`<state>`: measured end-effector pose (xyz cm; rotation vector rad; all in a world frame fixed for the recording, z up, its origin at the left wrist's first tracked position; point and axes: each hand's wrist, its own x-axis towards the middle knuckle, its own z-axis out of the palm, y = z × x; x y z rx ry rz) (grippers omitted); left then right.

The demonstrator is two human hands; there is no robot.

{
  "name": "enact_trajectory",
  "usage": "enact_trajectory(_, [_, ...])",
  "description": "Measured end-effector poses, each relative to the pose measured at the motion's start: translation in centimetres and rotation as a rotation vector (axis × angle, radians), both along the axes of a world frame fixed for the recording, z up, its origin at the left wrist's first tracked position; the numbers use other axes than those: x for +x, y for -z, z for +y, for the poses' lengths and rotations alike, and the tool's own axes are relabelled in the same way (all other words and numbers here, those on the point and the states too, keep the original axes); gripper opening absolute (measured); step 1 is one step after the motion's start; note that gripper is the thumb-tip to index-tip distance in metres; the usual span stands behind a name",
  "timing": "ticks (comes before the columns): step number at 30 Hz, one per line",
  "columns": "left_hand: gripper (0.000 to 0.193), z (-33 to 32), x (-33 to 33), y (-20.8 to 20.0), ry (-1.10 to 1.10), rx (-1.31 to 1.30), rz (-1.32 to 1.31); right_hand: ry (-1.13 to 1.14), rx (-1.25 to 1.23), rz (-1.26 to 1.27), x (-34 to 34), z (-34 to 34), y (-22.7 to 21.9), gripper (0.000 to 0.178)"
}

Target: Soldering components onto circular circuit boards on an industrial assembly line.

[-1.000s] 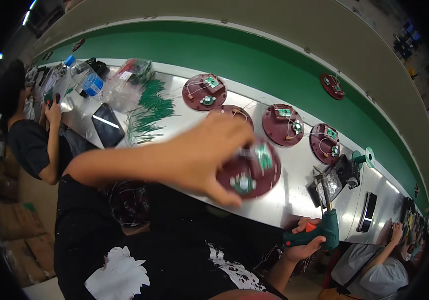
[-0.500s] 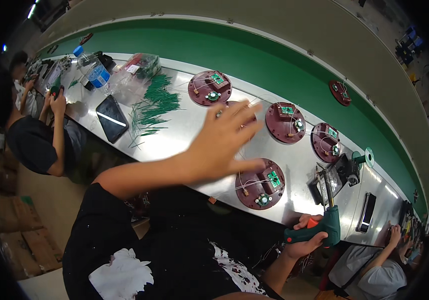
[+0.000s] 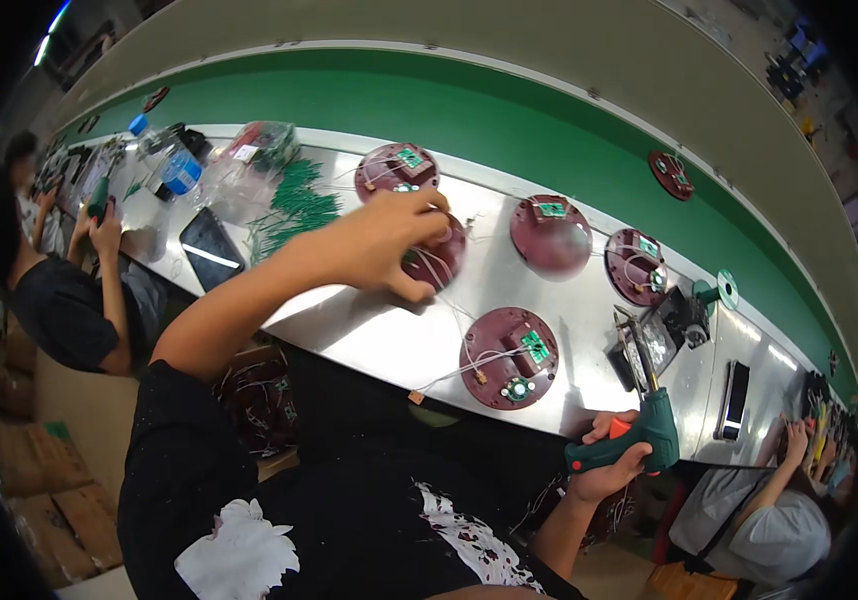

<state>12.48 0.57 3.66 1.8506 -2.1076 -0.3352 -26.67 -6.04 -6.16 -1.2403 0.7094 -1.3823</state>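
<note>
My left hand (image 3: 394,240) reaches over the bench, its fingers and thumb bent round the edges of a maroon round housing (image 3: 449,255) with white wires; the hand covers much of it. My right hand (image 3: 609,475), near the front edge, holds a green soldering gun (image 3: 657,432) by its handle, close to the red trigger. The gun's metal tip points up and away. Between my hands lies another maroon housing (image 3: 484,375) with a green circuit board, a small round part and white wires leading to a little connector (image 3: 416,397) at the bench edge.
More maroon housings (image 3: 549,235) lie farther back. Green wires (image 3: 294,210), a phone (image 3: 211,250), plastic bags and a bottle (image 3: 181,172) are at left. A black stand (image 3: 689,325), a spool (image 3: 727,290) and another phone (image 3: 736,400) are at right. People work on both sides.
My left hand has moved left, its spread fingers now bending round a housing. The view has shifted slightly. My right hand keeps hold of the soldering gun.
</note>
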Motion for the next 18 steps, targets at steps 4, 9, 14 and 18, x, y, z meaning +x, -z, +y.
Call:
enact_trajectory(4, [0.027, -1.3, 1.0, -3.2, 0.048, -0.126, 0.341, 0.002, -0.028, 0.017, -0.1, 0.0, 0.0, 0.063])
enact_trajectory(9, [0.025, -5.3, -0.4, -3.4, -0.105, -0.213, 0.232, 0.015, 0.004, -0.018, -0.2, 0.0, -0.1, 0.064])
enact_trajectory(14, [0.020, -9.5, -3.9, -2.9, -0.016, -0.449, 0.210, 0.029, 0.005, -0.023, -0.3, 0.3, -0.3, 0.065])
enact_trajectory(18, [0.016, -13.0, -6.7, -0.7, 0.135, -0.449, 0.100, 0.034, -0.005, -0.042, -0.2, 0.3, 0.1, 0.064])
